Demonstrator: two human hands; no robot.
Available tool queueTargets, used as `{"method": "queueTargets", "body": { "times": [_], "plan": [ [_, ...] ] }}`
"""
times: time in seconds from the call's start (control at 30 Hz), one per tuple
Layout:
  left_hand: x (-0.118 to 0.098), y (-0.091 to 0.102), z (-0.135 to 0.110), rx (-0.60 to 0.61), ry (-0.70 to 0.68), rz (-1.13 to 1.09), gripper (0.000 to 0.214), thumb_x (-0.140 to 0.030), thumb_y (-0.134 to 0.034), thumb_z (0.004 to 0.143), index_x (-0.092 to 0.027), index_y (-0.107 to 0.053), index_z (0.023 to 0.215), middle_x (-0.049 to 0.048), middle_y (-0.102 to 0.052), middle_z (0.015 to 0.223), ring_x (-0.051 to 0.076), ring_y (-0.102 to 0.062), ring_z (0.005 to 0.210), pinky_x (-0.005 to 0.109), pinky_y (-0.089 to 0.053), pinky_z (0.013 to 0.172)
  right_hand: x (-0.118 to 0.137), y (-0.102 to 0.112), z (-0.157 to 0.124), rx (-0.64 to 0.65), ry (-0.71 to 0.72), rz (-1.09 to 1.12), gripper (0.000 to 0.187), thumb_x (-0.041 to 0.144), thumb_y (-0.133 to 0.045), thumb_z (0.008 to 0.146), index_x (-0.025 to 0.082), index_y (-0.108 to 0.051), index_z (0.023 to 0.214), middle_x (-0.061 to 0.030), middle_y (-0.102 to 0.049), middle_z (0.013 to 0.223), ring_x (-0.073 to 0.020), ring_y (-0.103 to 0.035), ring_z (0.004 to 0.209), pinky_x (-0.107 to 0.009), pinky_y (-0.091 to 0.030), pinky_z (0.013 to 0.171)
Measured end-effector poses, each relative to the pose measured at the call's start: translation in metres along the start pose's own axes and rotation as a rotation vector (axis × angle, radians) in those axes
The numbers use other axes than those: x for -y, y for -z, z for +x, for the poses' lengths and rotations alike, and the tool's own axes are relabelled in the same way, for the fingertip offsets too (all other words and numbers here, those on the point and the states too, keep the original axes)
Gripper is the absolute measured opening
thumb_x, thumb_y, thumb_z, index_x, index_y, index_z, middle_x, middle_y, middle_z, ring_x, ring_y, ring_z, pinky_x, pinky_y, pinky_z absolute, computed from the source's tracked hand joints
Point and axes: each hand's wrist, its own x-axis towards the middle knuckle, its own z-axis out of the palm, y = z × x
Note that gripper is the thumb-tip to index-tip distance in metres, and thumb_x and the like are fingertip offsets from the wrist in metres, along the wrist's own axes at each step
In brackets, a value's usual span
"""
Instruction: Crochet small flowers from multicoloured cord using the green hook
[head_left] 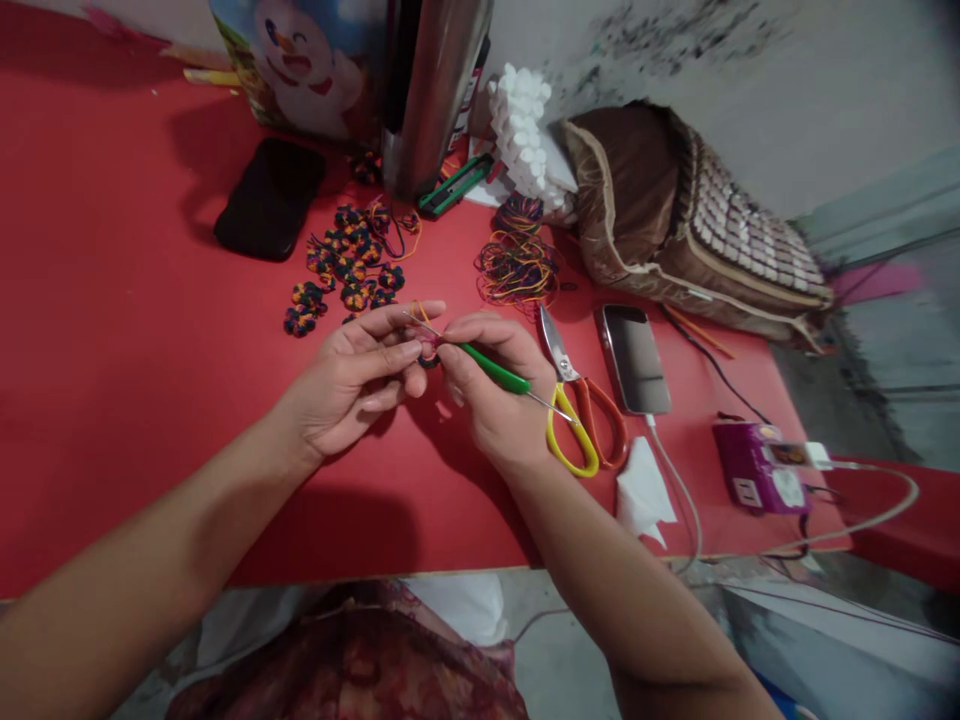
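Observation:
My right hand is closed around a crochet hook with a green handle, its thin metal tip pointing left toward my other hand. My left hand pinches a small piece of dark and pink crochet work, mostly hidden by the fingers. An orange strand of yarn runs by the left index finger. Just beyond the hands lies a cluster of small crocheted pieces in dark, orange and green yarn. A loose tangle of multicoloured yarn rests behind my right hand.
Scissors with yellow and red handles lie right of my right hand, near a phone on a white cable. A black case, green cutter, metal flask, brown cushion and purple box also occupy the red table.

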Motion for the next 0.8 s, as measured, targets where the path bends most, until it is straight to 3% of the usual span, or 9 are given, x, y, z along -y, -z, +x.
{"method": "queueTargets", "body": {
  "times": [0.07,0.17,0.3,0.47,0.8],
  "plan": [
    [-0.0013,-0.0003,0.0004,0.003,0.005,-0.013,0.030,0.001,-0.084,0.075,-0.010,-0.088,0.102,0.0045,-0.074,0.074,0.008,-0.069,0.056,0.009,-0.037,0.038,0.0017,-0.0003,0.0016,0.011,0.025,-0.010,0.012,0.034,-0.087,0.091,0.026,-0.079,0.095,-0.0032,-0.076,0.097,-0.0184,-0.074,0.087,-0.037,-0.065,0.083],
    [-0.0022,-0.0007,0.0014,-0.004,-0.009,-0.028,0.022,-0.005,-0.084,0.077,-0.009,-0.088,0.098,0.0061,-0.076,0.076,0.010,-0.072,0.061,0.012,-0.045,0.045,0.0030,-0.0006,0.0026,0.011,0.030,-0.008,0.010,0.033,-0.086,0.092,0.027,-0.080,0.095,-0.0036,-0.076,0.097,-0.0194,-0.075,0.089,-0.039,-0.065,0.086],
    [-0.0001,0.0010,0.0037,-0.041,-0.035,0.017,0.018,-0.025,-0.090,0.086,-0.009,-0.087,0.094,0.0049,-0.073,0.071,0.007,-0.066,0.054,0.013,-0.042,0.044,0.0016,-0.0006,0.0008,0.022,0.022,0.019,0.008,0.030,-0.086,0.093,0.027,-0.081,0.097,-0.0029,-0.077,0.099,-0.0149,-0.070,0.077,-0.033,-0.062,0.074],
    [0.0009,0.0026,0.0047,-0.048,-0.075,0.101,0.017,-0.014,-0.094,0.076,-0.010,-0.088,0.091,0.0046,-0.073,0.069,0.008,-0.062,0.051,0.016,-0.037,0.042,-0.0023,-0.0002,-0.0009,0.014,-0.046,0.052,0.013,0.034,-0.087,0.093,0.026,-0.079,0.100,0.0004,-0.076,0.090,-0.0075,-0.053,0.052,-0.025,-0.044,0.045],
    [-0.0077,-0.0016,-0.0006,-0.074,-0.081,0.206,0.017,-0.005,-0.077,0.072,-0.010,-0.087,0.084,0.0048,-0.073,0.064,0.010,-0.062,0.046,0.019,-0.039,0.043,0.0014,0.0038,0.0082,0.048,-0.178,0.346,0.013,0.025,-0.094,0.081,0.023,-0.082,0.086,0.0050,-0.067,0.067,-0.0067,-0.049,0.046,-0.020,-0.039,0.041]
  ]
}}
